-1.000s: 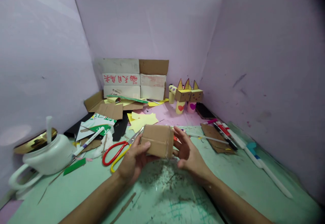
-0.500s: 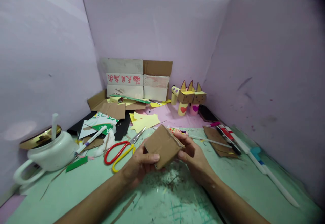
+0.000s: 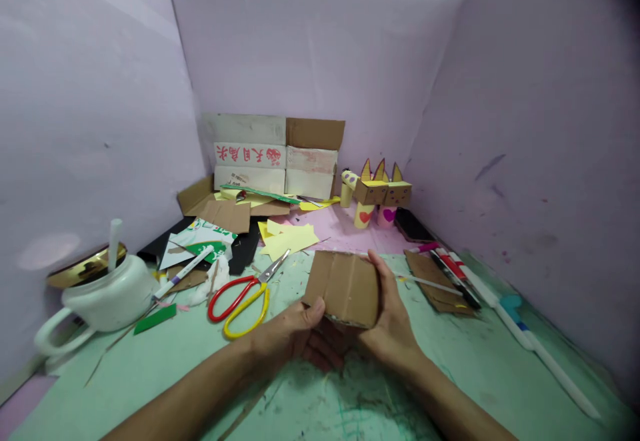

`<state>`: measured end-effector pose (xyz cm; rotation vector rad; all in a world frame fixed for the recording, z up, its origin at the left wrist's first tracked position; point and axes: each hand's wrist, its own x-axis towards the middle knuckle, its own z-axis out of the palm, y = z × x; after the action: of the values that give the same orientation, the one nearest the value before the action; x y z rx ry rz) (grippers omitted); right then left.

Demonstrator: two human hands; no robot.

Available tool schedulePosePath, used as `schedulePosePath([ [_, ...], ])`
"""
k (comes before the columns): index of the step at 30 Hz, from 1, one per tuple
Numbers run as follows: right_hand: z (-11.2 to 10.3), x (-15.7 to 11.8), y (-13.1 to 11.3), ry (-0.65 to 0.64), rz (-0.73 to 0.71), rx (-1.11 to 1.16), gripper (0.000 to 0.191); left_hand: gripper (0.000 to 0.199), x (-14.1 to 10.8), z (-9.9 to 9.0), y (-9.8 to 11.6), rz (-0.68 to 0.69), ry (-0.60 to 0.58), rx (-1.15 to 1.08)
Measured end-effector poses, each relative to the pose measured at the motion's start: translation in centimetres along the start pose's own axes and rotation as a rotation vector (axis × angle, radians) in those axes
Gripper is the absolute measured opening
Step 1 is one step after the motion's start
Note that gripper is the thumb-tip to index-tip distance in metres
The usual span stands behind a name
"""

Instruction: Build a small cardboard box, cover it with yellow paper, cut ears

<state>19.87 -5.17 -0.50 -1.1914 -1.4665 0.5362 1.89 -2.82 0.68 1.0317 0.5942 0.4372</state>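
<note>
Between my hands is a small brown cardboard box [image 3: 345, 287], held just above the green tabletop with a creased face toward me. My left hand [image 3: 305, 334] grips its near left corner, thumb on the face and fingers underneath. Along the right side, my right hand [image 3: 393, 314] is wrapped round the box, its fingers reaching up past the far edge. To the left of the box lie scissors [image 3: 245, 301] with one red and one yellow handle, blades a little apart. The underside of the box is hidden.
Cardboard animal figures [image 3: 373, 194] stand at the back right beside a dark phone [image 3: 414, 225]. Yellow paper scraps [image 3: 290, 237] lie behind the scissors. A white mug [image 3: 107, 301] is at left. Markers [image 3: 447, 264] and a white glue stick [image 3: 560, 374] lie at right. Lilac panels [image 3: 310, 54] enclose the table.
The cardboard box has been turned so a broader, creased face shows. My right hand has shifted from its corner to wrap its right side. The view has swung slightly left.
</note>
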Motion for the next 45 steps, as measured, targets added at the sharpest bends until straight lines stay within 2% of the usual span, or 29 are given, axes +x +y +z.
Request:
schedulePosePath([
  [2, -0.8, 0.5, 0.1, -0.006, 0.067, 0.132, 0.101, 0.065, -0.5, 0.0, 0.7, 0.016, 0.040, 0.164],
  [3, -1.2, 0.7, 0.2, -0.015, 0.098, 0.234, 0.101, 0.060, -0.9, -0.1, 1.3, 0.040, 0.105, 0.301],
  [4, -1.4, 0.9, 0.3, -0.024, 0.127, 0.344, 0.100, 0.054, -1.4, -0.3, 1.8, 0.065, 0.204, 0.477],
  [6, -1.8, 1.1, 0.5, -0.041, 0.174, 0.551, 0.097, 0.038, -2.4, -1.0, 2.8, 0.108, 0.522, 0.956],
  [7, -1.9, 1.1, 0.6, -0.056, 0.194, 0.631, 0.094, 0.035, -2.8, -1.5, 3.2, 0.073, 0.673, 1.193],
  [8, -1.9, 1.1, 0.5, -0.071, 0.208, 0.693, 0.090, 0.036, -3.2, -2.0, 3.5, 0.008, 0.763, 1.391],
  [10, -1.9, 1.1, 0.3, -0.096, 0.217, 0.775, 0.084, 0.037, -3.8, -3.2, 3.7, -0.153, 0.835, 1.646],
  [11, -2.0, 1.1, 0.2, -0.100, 0.217, 0.795, 0.083, 0.037, -3.9, -3.7, 3.7, -0.216, 0.829, 1.707],
  [15, -2.0, 1.3, 0.0, -0.082, 0.209, 0.794, 0.088, 0.035, -4.0, -4.9, 3.7, -0.321, 0.771, 1.718],
  [22, -2.2, 1.3, 0.0, -0.073, 0.230, 0.823, 0.086, 0.045, -3.7, -5.6, 3.8, -0.310, 0.820, 1.649],
  [24, -2.3, 1.3, 0.0, -0.092, 0.244, 0.858, 0.084, 0.050, -3.7, -6.0, 4.0, -0.234, 0.883, 1.558],
  [27, -2.6, 1.2, 0.1, -0.113, 0.263, 0.906, 0.078, 0.042, -3.7, -6.2, 4.4, 0.021, 0.980, 1.318],
  [30, -2.8, 1.1, 0.2, -0.105, 0.288, 0.924, 0.076, 0.026, -3.9, -5.5, 4.7, 0.188, 0.984, 1.089],
  [32, -2.8, 1.0, 0.3, -0.099, 0.306, 0.919, 0.078, 0.032, -4.0, -4.8, 4.5, 0.258, 0.974, 1.078],
  [36, -2.8, 0.9, 0.2, -0.113, 0.323, 0.907, 0.083, 0.033, -3.7, -3.6, 3.3, 0.336, 0.851, 1.221],
  [41, -2.8, 0.8, 0.1, -0.126, 0.275, 0.800, 0.088, 0.040, -4.1, -2.1, 2.7, 0.373, 0.546, 1.227],
  [43, -2.8, 0.7, 0.4, -0.143, 0.236, 0.732, 0.092, 0.046, -4.3, -1.3, 2.8, 0.328, 0.471, 1.237],
  [45, -2.7, 0.6, 0.8, -0.146, 0.203, 0.664, 0.096, 0.049, -4.4, -0.8, 2.7, 0.247, 0.470, 1.271],
])
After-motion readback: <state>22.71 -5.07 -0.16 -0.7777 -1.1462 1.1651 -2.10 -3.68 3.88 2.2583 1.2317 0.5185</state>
